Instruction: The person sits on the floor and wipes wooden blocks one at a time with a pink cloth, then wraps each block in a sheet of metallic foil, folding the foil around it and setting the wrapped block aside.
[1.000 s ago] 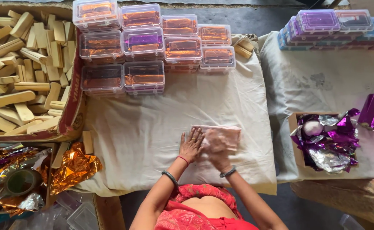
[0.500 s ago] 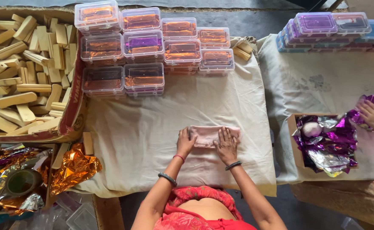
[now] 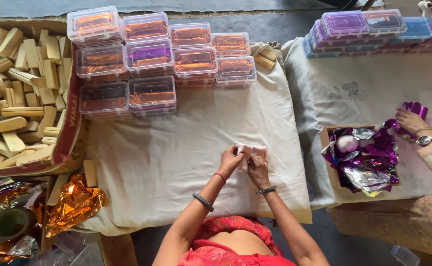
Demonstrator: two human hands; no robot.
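Since the earlier frames the pink wrapper [image 3: 249,150] has gone from a flat sheet spread on the cloth to a small tight bundle, and both hands have closed in on it. A co-worker's hand [image 3: 409,119] has also come in at the right edge, over the purple foil.

Now: left hand [image 3: 230,161] and right hand [image 3: 258,168] meet at centre frame, slightly below middle, fingers curled and pinching the pink wrapper from both sides. The bundle sits on the cream cloth [image 3: 176,148], touching it or just above (cannot tell which). What is inside the wrapper is hidden.

Around it:
- Upper centre: stacked clear lidded boxes [image 3: 149,61] holding orange and purple foil-wrapped pieces.
- Left edge: cardboard tray of bare wooden blocks [image 3: 14,93].
- Lower left: loose orange foil [image 3: 75,204] and a tape roll [image 3: 9,224].
- Right: small box of crumpled purple foil [image 3: 363,155]; more filled boxes [image 3: 373,27] at upper right.

Progress, as a judgement: this piece looks mid-wrap, folded but not finished or boxed. Many boxes already filled; a large pile of bare blocks is left.
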